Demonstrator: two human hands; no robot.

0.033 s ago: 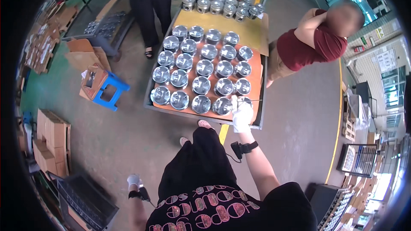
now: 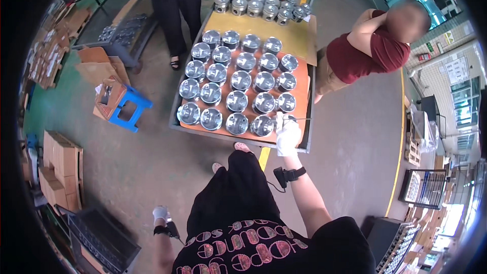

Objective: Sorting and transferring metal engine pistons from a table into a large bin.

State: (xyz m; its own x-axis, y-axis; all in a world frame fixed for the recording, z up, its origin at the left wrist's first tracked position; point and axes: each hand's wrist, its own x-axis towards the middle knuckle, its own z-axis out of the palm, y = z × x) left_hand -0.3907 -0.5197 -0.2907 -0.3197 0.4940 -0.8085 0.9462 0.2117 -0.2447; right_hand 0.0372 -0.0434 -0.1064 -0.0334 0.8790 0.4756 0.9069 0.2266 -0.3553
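Note:
My right hand point(image 2: 287, 138), in a white glove, is at the near right corner of a wheeled cart's tray point(image 2: 238, 139). Its fingers are closed on a thin dark rod point(image 2: 304, 118) that sticks out to the right. Under them sits a shiny metal piston point(image 2: 289, 118), partly hidden. Just left of the fingers stands another piston point(image 2: 263, 126). Rows of similar pistons, crowns up, stand on an orange-brown sheet point(image 2: 256, 134). My left hand point(image 2: 160, 213), also white-gloved, hangs low at my left side, away from the cart, its fingers loosely extended with nothing visible in them.
More pistons point(image 2: 239, 6) stand beyond a yellowish sheet point(image 2: 243, 23) at the cart's far end. One person point(image 2: 175, 10) stands beyond its left side, another in maroon point(image 2: 352, 58) at its right. A blue stool point(image 2: 131, 109) bears a carton; stacked boxes point(image 2: 61, 160) lie left.
The cart and pistons appear shifted very slightly left in the picture. My right hand stays at the same corner piston, and my left hand still hangs at my side.

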